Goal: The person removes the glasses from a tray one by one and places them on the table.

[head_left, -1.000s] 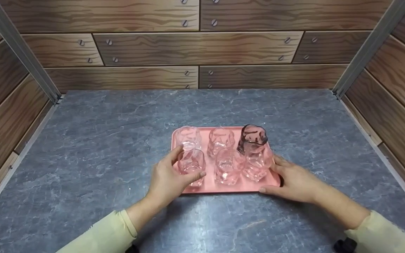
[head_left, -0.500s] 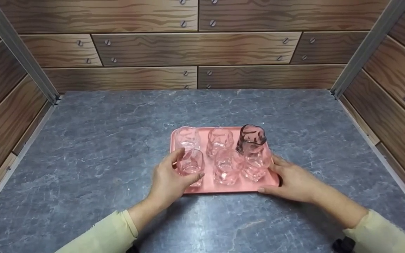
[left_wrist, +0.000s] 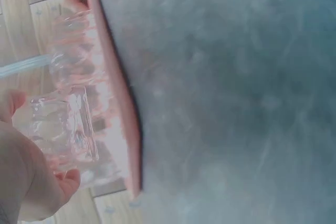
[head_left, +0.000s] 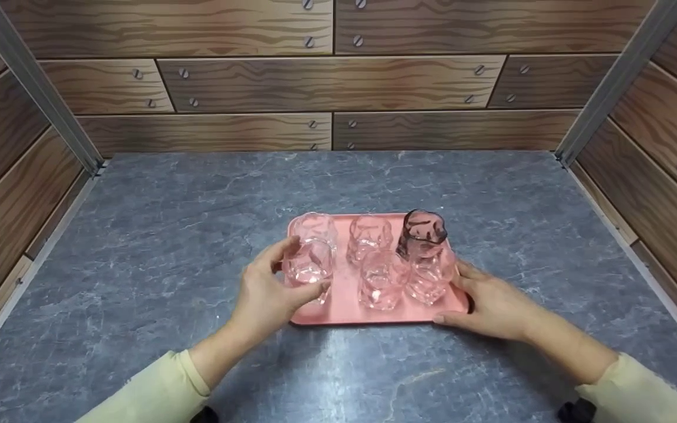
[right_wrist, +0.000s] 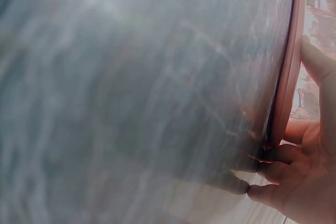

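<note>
My left hand grips a clear drinking glass between thumb and fingers, over the front left of a pink tray. The left wrist view shows a gap between this glass and the tray surface. My right hand holds the tray's front right corner, thumb at the front edge and fingers at the right side. On the tray stand clear glasses at back left, back middle, front middle and front right. A dark purple glass is at the back right.
The tray lies on a grey marbled tabletop. Wood-patterned panels close off the back and both sides, with grey metal posts at the corners.
My left hand has moved left and slightly away from me with the clear glass, uncovering the tray's front left corner. The right hand and the other glasses stay in place.
</note>
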A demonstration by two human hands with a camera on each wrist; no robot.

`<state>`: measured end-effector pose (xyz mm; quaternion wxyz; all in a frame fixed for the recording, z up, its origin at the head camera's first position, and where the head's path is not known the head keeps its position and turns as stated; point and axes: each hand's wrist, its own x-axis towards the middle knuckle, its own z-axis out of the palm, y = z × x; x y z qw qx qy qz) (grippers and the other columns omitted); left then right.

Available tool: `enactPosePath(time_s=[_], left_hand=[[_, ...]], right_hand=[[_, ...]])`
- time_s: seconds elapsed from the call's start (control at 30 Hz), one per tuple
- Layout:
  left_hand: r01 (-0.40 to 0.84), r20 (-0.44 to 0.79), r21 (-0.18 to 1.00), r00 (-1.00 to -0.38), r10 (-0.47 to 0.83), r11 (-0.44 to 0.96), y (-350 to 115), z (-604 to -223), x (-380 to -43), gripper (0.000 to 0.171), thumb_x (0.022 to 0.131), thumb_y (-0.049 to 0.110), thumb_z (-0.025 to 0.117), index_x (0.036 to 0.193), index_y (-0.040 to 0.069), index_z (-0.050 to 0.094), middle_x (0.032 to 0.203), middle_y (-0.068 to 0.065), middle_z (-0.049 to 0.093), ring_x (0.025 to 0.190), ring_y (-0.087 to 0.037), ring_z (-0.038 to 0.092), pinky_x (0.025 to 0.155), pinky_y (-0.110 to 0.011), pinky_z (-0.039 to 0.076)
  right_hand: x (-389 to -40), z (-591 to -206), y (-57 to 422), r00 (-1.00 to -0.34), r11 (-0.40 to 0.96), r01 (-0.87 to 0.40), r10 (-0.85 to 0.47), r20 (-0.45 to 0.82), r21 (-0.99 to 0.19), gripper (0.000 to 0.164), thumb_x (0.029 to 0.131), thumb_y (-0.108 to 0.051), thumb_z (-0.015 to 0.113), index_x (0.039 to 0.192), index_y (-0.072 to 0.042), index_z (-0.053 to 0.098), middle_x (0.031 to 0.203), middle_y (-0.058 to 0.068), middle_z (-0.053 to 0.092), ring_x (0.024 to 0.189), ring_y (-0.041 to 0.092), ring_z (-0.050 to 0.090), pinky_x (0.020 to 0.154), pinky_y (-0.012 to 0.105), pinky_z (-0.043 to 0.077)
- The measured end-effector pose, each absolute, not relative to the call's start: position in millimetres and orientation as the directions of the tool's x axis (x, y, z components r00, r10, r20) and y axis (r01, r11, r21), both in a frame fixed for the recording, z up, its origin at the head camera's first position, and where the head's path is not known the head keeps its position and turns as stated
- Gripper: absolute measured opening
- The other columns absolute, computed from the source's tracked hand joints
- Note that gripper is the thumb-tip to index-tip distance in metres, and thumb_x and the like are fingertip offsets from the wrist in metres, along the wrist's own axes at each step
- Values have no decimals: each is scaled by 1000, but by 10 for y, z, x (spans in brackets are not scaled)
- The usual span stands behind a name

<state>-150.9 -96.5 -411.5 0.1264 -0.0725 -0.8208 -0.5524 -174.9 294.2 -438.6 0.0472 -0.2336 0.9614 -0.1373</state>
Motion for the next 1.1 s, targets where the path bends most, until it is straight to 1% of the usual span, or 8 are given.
enactPosePath(time_s=[0.17, 0.3, 0.4, 0.57, 0.73, 0.83, 1.0, 1.1], left_hand=[[292, 322, 883, -947, -21, 366, -1127, -3897, -1525, 84, 69, 17, 101, 142, 1, 63, 133, -8, 71, 117, -26, 66, 104, -42, 53], [299, 335, 884, -942, -38, 359, -1280, -3716, -1584, 86, 70, 17, 101, 144, 0, 61, 133, -7, 72, 116, -26, 68, 100, -40, 57], [302, 341, 884, -939, -51, 356, -1393, -3599, -1661, 86, 72, 17, 101, 146, 1, 60, 134, -6, 72, 117, -25, 68, 100, -38, 57], [320, 367, 880, -927, -75, 352, -1545, -3466, -1860, 84, 74, 14, 99, 146, -2, 59, 134, -10, 71, 118, -25, 68, 104, -36, 55], [306, 367, 872, -925, -99, 382, -1666, -3454, -2112, 82, 76, 14, 97, 146, -2, 58, 132, -11, 70, 117, -24, 67, 101, -34, 56], [268, 339, 871, -935, -108, 411, -1727, -3492, -2270, 82, 78, 19, 97, 149, 1, 57, 135, -10, 68, 118, -24, 65, 100, -35, 56], [193, 276, 883, -951, -141, 428, -1791, -3596, -2541, 85, 80, 26, 96, 151, 3, 55, 141, -11, 64, 126, -25, 62, 108, -37, 52], [169, 259, 886, -953, -157, 432, -1809, -3679, -2696, 84, 80, 26, 95, 150, 1, 55, 143, -14, 63, 130, -27, 59, 113, -39, 48]], right_hand=[[-1745, -4365, 2959, -889, 858, -431, -456, -27, -278, 105, 90, -78, 65, 158, 0, 46, 162, 33, 36, 141, 58, 44, 111, 72, 40], [-1744, -4355, 2971, -893, 864, -423, -449, -36, -272, 106, 90, -80, 63, 158, 0, 45, 164, 31, 35, 141, 58, 44, 111, 72, 40], [-1743, -4351, 2971, -896, 870, -415, -441, -46, -266, 107, 89, -81, 61, 158, 0, 45, 165, 29, 34, 141, 58, 43, 110, 73, 40], [-1744, -4354, 2970, -895, 868, -419, -444, -39, -268, 107, 89, -80, 62, 157, 0, 46, 164, 30, 34, 141, 58, 44, 110, 73, 40], [-1750, -4371, 2968, -891, 861, -428, -454, -33, -276, 108, 89, -80, 62, 159, -1, 44, 164, 30, 35, 141, 58, 45, 111, 72, 40], [-1756, -4379, 2965, -889, 858, -431, -456, -31, -278, 108, 89, -80, 63, 160, -2, 43, 163, 31, 35, 140, 57, 45, 112, 71, 40], [-1757, -4377, 2947, -883, 850, -446, -468, -15, -281, 104, 90, -77, 66, 157, 1, 47, 161, 33, 39, 140, 57, 45, 113, 70, 40], [-1752, -4374, 2935, -881, 846, -450, -472, -11, -286, 104, 90, -76, 66, 156, 2, 48, 159, 34, 41, 140, 57, 46, 112, 70, 40]])
